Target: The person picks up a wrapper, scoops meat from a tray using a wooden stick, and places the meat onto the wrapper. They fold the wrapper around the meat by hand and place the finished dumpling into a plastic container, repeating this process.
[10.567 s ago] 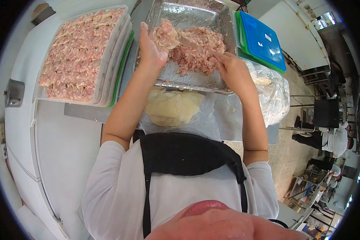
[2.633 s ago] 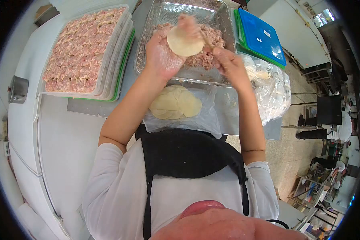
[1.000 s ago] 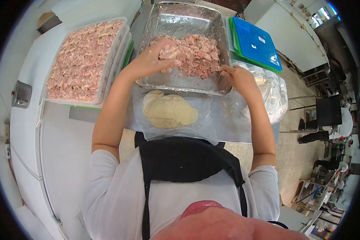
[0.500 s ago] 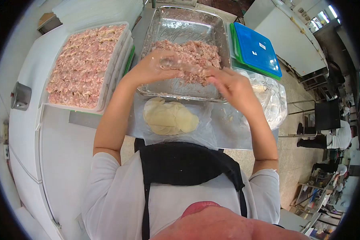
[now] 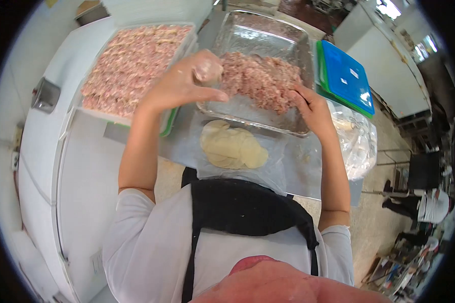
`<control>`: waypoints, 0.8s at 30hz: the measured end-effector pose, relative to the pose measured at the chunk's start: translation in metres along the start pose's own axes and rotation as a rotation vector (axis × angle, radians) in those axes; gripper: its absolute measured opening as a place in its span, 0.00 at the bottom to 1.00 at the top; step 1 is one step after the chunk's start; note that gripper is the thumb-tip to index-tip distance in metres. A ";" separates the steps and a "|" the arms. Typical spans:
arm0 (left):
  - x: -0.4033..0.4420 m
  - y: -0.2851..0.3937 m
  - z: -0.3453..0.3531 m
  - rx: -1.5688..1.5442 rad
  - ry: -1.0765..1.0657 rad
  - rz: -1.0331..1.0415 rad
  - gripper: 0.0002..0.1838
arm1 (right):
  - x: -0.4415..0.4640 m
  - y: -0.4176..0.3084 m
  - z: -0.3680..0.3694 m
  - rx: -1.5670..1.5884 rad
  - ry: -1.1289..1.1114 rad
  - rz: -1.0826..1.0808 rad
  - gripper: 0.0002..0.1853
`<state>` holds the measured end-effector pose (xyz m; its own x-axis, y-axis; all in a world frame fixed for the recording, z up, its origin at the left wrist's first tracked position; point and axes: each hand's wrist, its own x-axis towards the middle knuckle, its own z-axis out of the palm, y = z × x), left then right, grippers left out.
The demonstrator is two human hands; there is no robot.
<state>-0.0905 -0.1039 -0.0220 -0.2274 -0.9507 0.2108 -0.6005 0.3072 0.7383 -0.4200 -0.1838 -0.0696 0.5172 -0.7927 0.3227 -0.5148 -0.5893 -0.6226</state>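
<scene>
My left hand is raised over the left rim of the metal tray. Its fingers curl round a small meat-filled dumpling, with the thumb stretched out. At the tray's right side, my right hand has its fingers closed against the mound of minced meat. Whatever it grips there is hidden by the fingers and meat. Nearer to me lies a fanned stack of round, pale yellow dumpling wrappers on a clear plastic sheet.
To the left stands a stacked plastic container packed with rows of filled dumplings. Blue and green lids lie at the right, near a clear plastic bag. A metal pot sits far left. Another person is in the right background.
My hands have moved apart. The left went from over the tray toward its left rim, still holding the dumpling; the right moved down to the meat's right edge. The camera view has shifted.
</scene>
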 end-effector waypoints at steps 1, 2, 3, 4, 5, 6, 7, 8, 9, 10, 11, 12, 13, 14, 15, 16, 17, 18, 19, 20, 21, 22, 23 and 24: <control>-0.014 -0.002 -0.015 -0.085 0.130 0.030 0.26 | 0.003 0.009 0.006 -0.014 0.007 0.061 0.17; -0.030 -0.005 -0.031 -0.168 0.264 0.062 0.24 | 0.003 0.019 0.014 0.007 -0.015 0.040 0.17; -0.044 -0.012 -0.053 -0.194 0.323 -0.039 0.23 | 0.000 0.029 0.023 -0.045 -0.004 0.038 0.17; -0.058 -0.024 -0.076 -0.223 0.381 -0.135 0.22 | -0.003 0.039 0.032 -0.098 0.011 0.036 0.17; -0.076 -0.040 -0.101 -0.091 0.455 -0.169 0.22 | -0.006 0.047 0.041 -0.100 0.030 -0.012 0.18; -0.095 -0.055 -0.126 0.041 0.518 -0.200 0.21 | -0.006 0.043 0.043 -0.087 0.021 -0.022 0.18; -0.113 -0.065 -0.147 0.241 0.570 -0.272 0.22 | -0.006 0.036 0.041 -0.157 -0.017 -0.004 0.18; -0.129 -0.073 -0.165 0.442 0.616 -0.340 0.23 | -0.007 0.032 0.041 -0.229 -0.053 0.015 0.18; -0.142 -0.080 -0.179 0.449 0.615 -0.347 0.23 | -0.009 0.034 0.043 -0.220 -0.057 0.013 0.18; -0.154 -0.085 -0.190 0.625 0.611 -0.446 0.26 | -0.010 0.038 0.043 -0.229 -0.024 -0.011 0.18; -0.164 -0.092 -0.198 0.801 0.604 -0.547 0.29 | -0.009 0.040 0.044 -0.240 0.007 -0.036 0.17; -0.171 -0.097 -0.201 0.805 0.611 -0.553 0.29 | -0.009 0.035 0.044 -0.236 0.005 -0.045 0.17; -0.176 -0.104 -0.201 0.845 0.628 -0.601 0.32 | -0.009 0.027 0.041 -0.261 -0.025 -0.002 0.17; -0.179 -0.111 -0.200 0.885 0.642 -0.649 0.35 | -0.010 0.023 0.040 -0.287 -0.055 0.042 0.17; -0.179 -0.118 -0.199 0.888 0.642 -0.653 0.35 | -0.011 0.024 0.041 -0.284 -0.057 0.041 0.17; -0.178 -0.125 -0.199 0.912 0.631 -0.627 0.36 | -0.011 0.026 0.042 -0.274 -0.050 0.036 0.16; -0.179 -0.130 -0.200 0.937 0.620 -0.600 0.38 | -0.011 0.028 0.043 -0.265 -0.041 0.031 0.16; -0.177 -0.126 -0.199 0.940 0.620 -0.604 0.38 | -0.011 0.028 0.044 -0.262 -0.043 0.030 0.16; -0.171 -0.120 -0.198 0.962 0.559 -0.662 0.39 | -0.010 0.028 0.043 -0.259 -0.044 0.032 0.16; -0.166 -0.117 -0.197 0.983 0.498 -0.718 0.40 | -0.010 0.027 0.043 -0.257 -0.043 0.036 0.16; -0.164 -0.118 -0.197 0.985 0.498 -0.717 0.40 | -0.011 0.027 0.043 -0.256 -0.042 0.036 0.16; -0.162 -0.121 -0.196 0.926 0.493 -0.738 0.40 | -0.011 0.026 0.043 -0.247 -0.041 0.034 0.16; -0.161 -0.124 -0.195 0.867 0.489 -0.758 0.41 | -0.010 0.026 0.043 -0.238 -0.040 0.031 0.16; -0.161 -0.127 -0.195 0.871 0.490 -0.757 0.41 | -0.010 0.025 0.043 -0.235 -0.037 0.031 0.16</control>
<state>0.1718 0.0019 -0.0250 0.5915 -0.7586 0.2731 -0.8051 -0.5741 0.1491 -0.4090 -0.1843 -0.1189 0.5214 -0.8072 0.2769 -0.6735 -0.5885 -0.4473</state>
